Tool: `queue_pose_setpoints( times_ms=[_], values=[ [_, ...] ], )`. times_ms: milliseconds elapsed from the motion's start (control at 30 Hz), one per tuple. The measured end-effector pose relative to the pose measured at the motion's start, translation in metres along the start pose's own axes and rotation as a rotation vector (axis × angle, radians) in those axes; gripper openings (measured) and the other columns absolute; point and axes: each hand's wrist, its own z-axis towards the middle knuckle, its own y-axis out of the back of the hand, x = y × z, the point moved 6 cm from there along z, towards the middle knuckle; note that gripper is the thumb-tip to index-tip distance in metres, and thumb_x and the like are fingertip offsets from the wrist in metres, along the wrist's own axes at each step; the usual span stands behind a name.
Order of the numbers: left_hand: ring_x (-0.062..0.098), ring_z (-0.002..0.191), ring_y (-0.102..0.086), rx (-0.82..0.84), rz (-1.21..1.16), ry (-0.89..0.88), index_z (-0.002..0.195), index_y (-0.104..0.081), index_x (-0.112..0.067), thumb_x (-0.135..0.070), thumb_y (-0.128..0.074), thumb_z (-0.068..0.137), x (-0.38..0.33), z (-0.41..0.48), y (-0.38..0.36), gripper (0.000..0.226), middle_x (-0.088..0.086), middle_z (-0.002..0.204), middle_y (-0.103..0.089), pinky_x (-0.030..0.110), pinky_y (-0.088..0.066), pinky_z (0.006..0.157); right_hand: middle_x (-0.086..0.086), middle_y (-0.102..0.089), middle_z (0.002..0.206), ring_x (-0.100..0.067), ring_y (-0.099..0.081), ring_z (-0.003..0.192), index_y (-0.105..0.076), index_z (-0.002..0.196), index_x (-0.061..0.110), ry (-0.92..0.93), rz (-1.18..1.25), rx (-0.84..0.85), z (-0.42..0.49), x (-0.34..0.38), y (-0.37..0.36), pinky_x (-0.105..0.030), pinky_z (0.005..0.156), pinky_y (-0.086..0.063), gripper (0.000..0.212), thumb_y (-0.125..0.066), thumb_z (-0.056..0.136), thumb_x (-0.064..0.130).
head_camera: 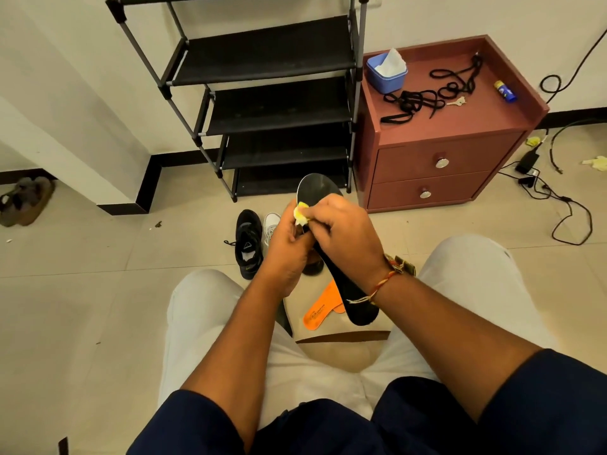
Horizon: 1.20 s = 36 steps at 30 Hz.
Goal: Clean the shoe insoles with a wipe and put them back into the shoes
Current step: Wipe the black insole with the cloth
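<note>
I sit with a long black insole (318, 188) held up over my lap, toe end pointing away from me. My left hand (283, 257) grips its left edge near the middle. My right hand (348, 236) lies over the insole and presses a crumpled yellow-white wipe (301, 216) against its upper part. An orange insole (319, 311) lies below on the beige surface between my knees, with a second orange piece (340, 307) partly hidden beside it. A black shoe (248, 244) and a white shoe (271, 224) stand on the floor ahead; a dark shoe (312, 267) is mostly hidden under my hands.
A black shoe rack (276, 93) stands ahead against the wall. To its right a red-brown nightstand (437, 165) carries a blue tissue box (387, 73), black laces (423, 96) and a small blue tube (505, 90). Cables (558, 198) trail on the right floor; brown sandals (26, 200) lie at far left.
</note>
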Motion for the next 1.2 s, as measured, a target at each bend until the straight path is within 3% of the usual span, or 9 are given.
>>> queue_pose_setpoints(
  times_ms=[200, 367, 433, 567, 733, 833, 933, 1100, 1200],
  values=[
    [0.025, 0.116, -0.067, 0.039, -0.021, 0.021, 0.137, -0.047, -0.037, 0.003, -0.046, 0.103, 0.001, -0.005, -0.004, 0.053, 0.01, 0.121, -0.07, 0.061, -0.053, 0.096, -0.006, -0.065, 0.094, -0.019, -0.062, 0.086, -0.074, 0.105, 0.01, -0.159, -0.043, -0.22, 0.019, -0.037, 0.028, -0.037, 0.075, -0.054, 0.018, -0.061, 0.094, 0.015],
    [0.031, 0.113, -0.068, 0.058, 0.052, 0.035, 0.135, -0.047, -0.047, -0.001, -0.046, 0.104, 0.004, -0.003, -0.005, 0.054, 0.012, 0.118, -0.07, 0.062, -0.052, 0.096, -0.004, -0.064, 0.095, -0.014, -0.06, 0.088, -0.073, 0.109, 0.01, -0.037, 0.012, -0.098, 0.01, -0.011, 0.015, -0.022, 0.077, -0.051, 0.018, -0.062, 0.095, 0.015],
    [0.026, 0.114, -0.068, 0.065, 0.059, 0.039, 0.132, -0.049, -0.047, -0.002, -0.046, 0.104, 0.005, -0.003, -0.005, 0.053, 0.007, 0.119, -0.071, 0.059, -0.054, 0.097, -0.005, -0.064, 0.096, -0.015, -0.061, 0.088, -0.073, 0.109, 0.01, -0.033, 0.008, -0.102, 0.012, -0.012, 0.017, -0.025, 0.077, -0.053, 0.018, -0.063, 0.095, 0.014],
    [0.022, 0.118, -0.067, 0.104, 0.059, 0.055, 0.138, -0.047, -0.045, 0.002, -0.046, 0.103, 0.008, -0.007, -0.01, 0.058, 0.003, 0.123, -0.07, 0.048, -0.059, 0.091, -0.005, -0.065, 0.095, -0.017, -0.062, 0.086, -0.074, 0.106, 0.01, -0.197, -0.013, -0.236, 0.019, -0.039, 0.032, -0.035, 0.075, -0.055, 0.016, -0.065, 0.093, 0.014],
    [0.045, 0.111, -0.064, 0.033, 0.02, 0.04, 0.132, -0.053, -0.035, -0.004, -0.05, 0.103, 0.007, -0.003, -0.004, 0.042, 0.017, 0.115, -0.069, 0.073, -0.045, 0.096, -0.005, -0.064, 0.095, -0.015, -0.06, 0.088, -0.073, 0.104, 0.01, -0.009, 0.043, -0.059, 0.007, -0.001, 0.011, -0.027, 0.077, -0.053, 0.015, -0.062, 0.095, 0.015],
    [0.034, 0.117, -0.065, 0.013, -0.031, 0.023, 0.142, -0.047, -0.029, 0.001, -0.046, 0.103, 0.004, -0.002, -0.002, 0.049, 0.011, 0.122, -0.069, 0.065, -0.048, 0.099, -0.005, -0.063, 0.093, -0.017, -0.061, 0.085, -0.073, 0.105, 0.01, -0.062, 0.029, -0.14, 0.014, -0.016, 0.018, -0.031, 0.075, -0.053, 0.016, -0.062, 0.094, 0.014],
    [0.033, 0.121, -0.063, -0.006, -0.07, 0.022, 0.144, -0.044, -0.028, 0.001, -0.046, 0.103, 0.004, -0.002, 0.001, 0.05, 0.009, 0.127, -0.068, 0.071, -0.041, 0.103, -0.005, -0.064, 0.092, -0.018, -0.061, 0.083, -0.074, 0.107, 0.012, -0.202, -0.018, -0.211, 0.015, -0.038, 0.024, -0.038, 0.072, -0.054, 0.017, -0.063, 0.094, 0.016],
    [0.027, 0.114, -0.067, -0.006, -0.081, -0.03, 0.123, -0.057, -0.049, 0.003, -0.045, 0.102, -0.006, -0.002, 0.002, 0.057, 0.005, 0.119, -0.071, 0.064, -0.049, 0.1, -0.009, -0.065, 0.094, -0.02, -0.061, 0.087, -0.074, 0.104, 0.008, 0.035, 0.041, 0.036, 0.0, 0.008, -0.001, -0.03, 0.079, -0.053, 0.016, -0.061, 0.094, 0.01],
    [0.028, 0.115, -0.066, 0.003, -0.133, -0.038, 0.135, -0.05, -0.04, 0.003, -0.045, 0.103, -0.005, -0.001, 0.004, 0.054, 0.01, 0.128, -0.067, 0.06, -0.047, 0.1, -0.009, -0.065, 0.094, -0.021, -0.061, 0.086, -0.074, 0.104, 0.008, -0.01, 0.016, -0.019, 0.008, -0.004, 0.007, -0.032, 0.077, -0.053, 0.018, -0.059, 0.094, 0.012]
  ],
)
